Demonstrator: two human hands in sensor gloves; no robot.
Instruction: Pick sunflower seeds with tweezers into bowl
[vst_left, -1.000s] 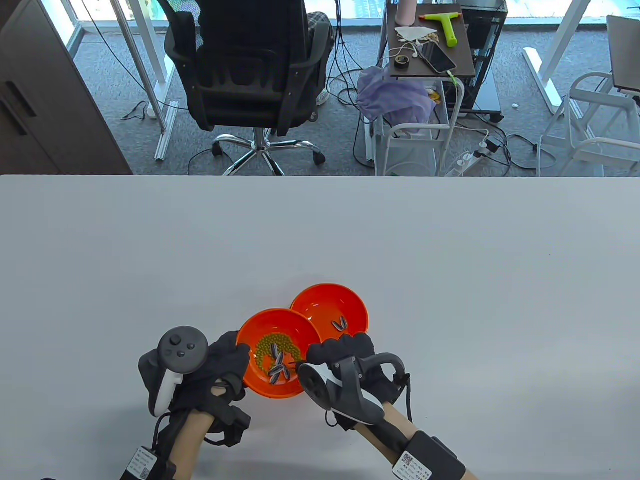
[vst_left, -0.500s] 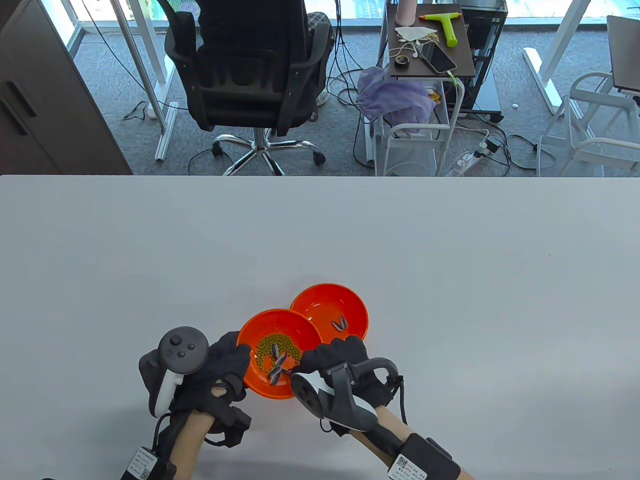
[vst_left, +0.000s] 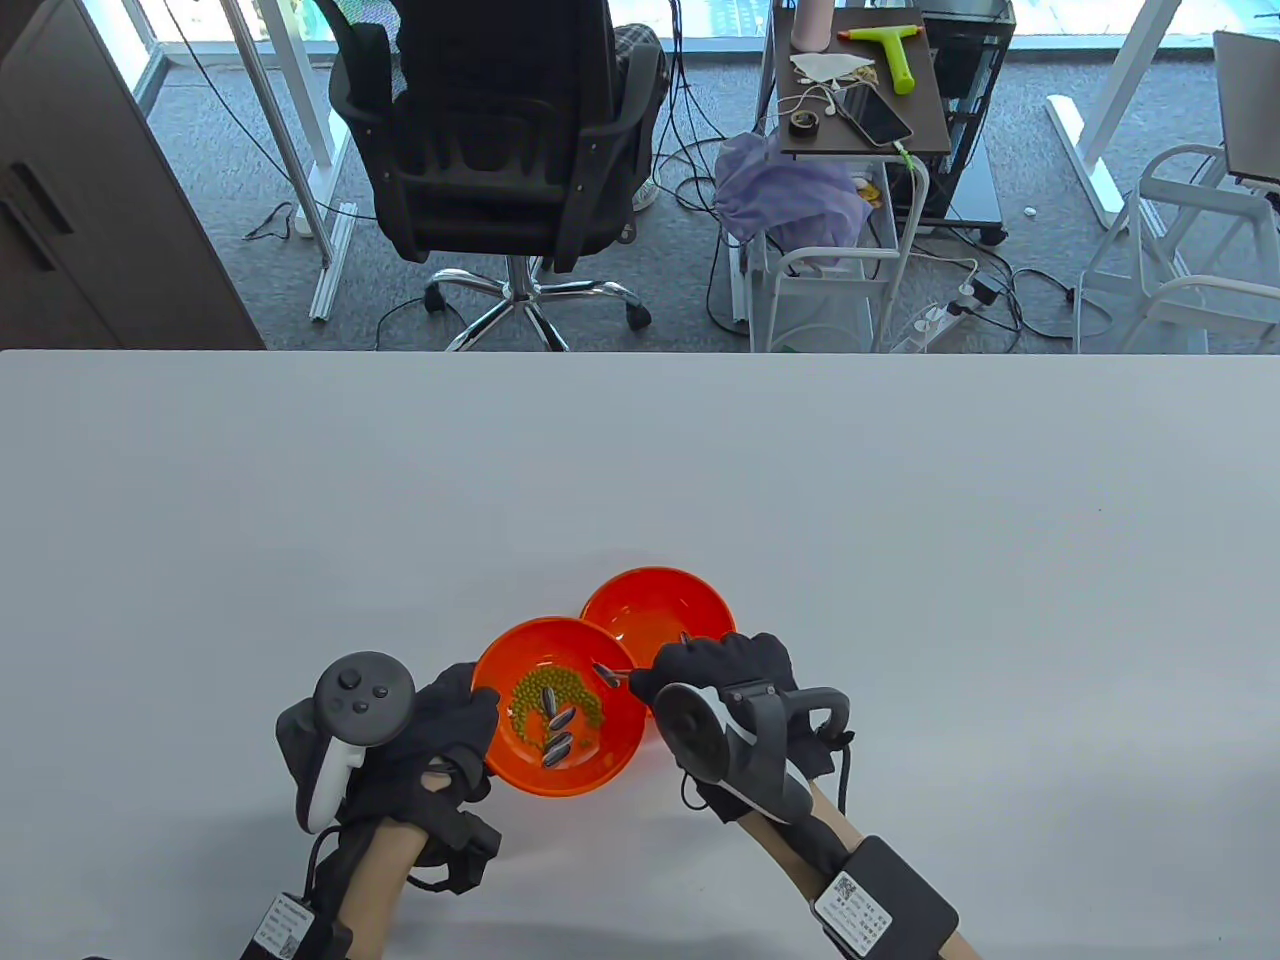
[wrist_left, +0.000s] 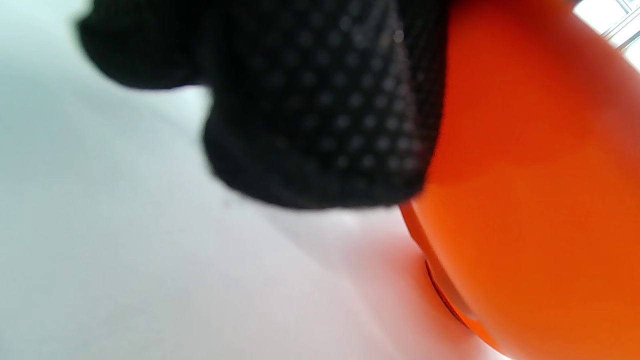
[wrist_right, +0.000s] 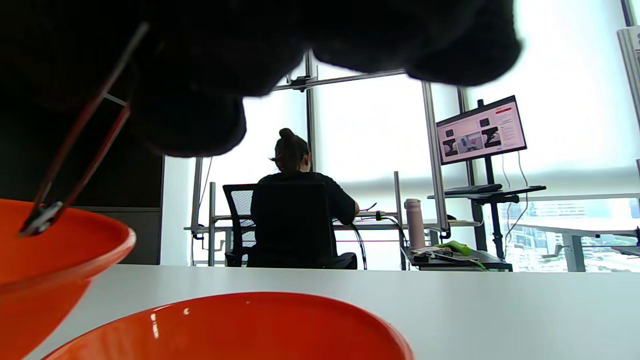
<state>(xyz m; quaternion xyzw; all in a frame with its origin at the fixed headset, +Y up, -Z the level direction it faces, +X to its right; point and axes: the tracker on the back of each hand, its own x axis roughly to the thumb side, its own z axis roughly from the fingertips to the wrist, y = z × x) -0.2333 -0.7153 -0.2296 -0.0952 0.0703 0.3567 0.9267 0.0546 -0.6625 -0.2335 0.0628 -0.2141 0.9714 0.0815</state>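
The near orange bowl (vst_left: 520, 770) holds green beans and a few striped sunflower seeds (vst_left: 558, 722). My left hand (vst_left: 478, 712) grips its left rim; in the left wrist view my fingers (wrist_left: 320, 100) press its outer wall (wrist_left: 530, 200). My right hand (vst_left: 652, 684) pinches thin tweezers (wrist_right: 75, 145). Their tips hold one seed (vst_left: 605, 673) above the near bowl's right rim (wrist_right: 75, 250), close to the far orange bowl (vst_left: 650, 600). The far bowl's front part is hidden under my right hand; its rim shows in the right wrist view (wrist_right: 225, 320).
The two bowls touch each other near the table's front middle. The white table (vst_left: 900, 560) stretches wide around them. An office chair (vst_left: 500, 150) and a small cart (vst_left: 860, 110) stand on the floor beyond the far edge.
My right hand has lifted the tweezers out of the bean pile with one seed and moved up and right toward the far bowl. The left hand has stayed on the near bowl.
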